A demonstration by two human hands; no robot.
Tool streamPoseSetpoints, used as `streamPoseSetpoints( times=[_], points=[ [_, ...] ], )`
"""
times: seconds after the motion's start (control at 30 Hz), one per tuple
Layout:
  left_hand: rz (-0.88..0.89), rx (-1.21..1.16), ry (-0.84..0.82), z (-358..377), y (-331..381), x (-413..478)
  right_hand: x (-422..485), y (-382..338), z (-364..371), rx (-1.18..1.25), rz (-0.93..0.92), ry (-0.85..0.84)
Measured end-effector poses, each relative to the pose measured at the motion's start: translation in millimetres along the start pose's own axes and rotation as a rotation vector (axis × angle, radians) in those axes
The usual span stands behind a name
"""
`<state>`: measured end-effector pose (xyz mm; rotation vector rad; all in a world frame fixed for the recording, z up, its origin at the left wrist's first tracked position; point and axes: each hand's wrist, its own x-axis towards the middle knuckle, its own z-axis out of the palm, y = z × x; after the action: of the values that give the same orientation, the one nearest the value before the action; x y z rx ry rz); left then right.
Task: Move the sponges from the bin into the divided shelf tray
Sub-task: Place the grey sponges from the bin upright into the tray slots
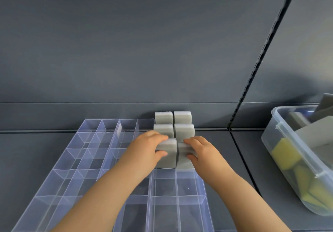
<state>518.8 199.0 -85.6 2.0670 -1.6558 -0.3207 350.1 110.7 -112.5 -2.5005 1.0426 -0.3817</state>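
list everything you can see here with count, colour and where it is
divided tray: one, clear plastic, on the shelf, centre and left
grey sponges: six, standing in the tray's two right-hand columns; back four free, front two held
bin: one, clear plastic, on the shelf at right
sponges in the bin: several, yellow low down and grey on top, count unclear
shelf: one, dark grey, with a back panel
left hand: gripping the front-left sponge
right hand: gripping the front-right sponge
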Motion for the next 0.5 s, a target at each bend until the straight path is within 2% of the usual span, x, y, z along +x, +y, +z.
streamPoseSetpoints(
  times=[0.2, 0.5],
  points=[
    [-0.023, 0.025, -0.043, 16, -6, 3, 3, 0, 0, -0.002, 0.0, -0.004],
    [0.021, 0.049, -0.016, 16, -9, 1, -1, -1, -2, -0.027, 0.006, -0.002]
  ],
)
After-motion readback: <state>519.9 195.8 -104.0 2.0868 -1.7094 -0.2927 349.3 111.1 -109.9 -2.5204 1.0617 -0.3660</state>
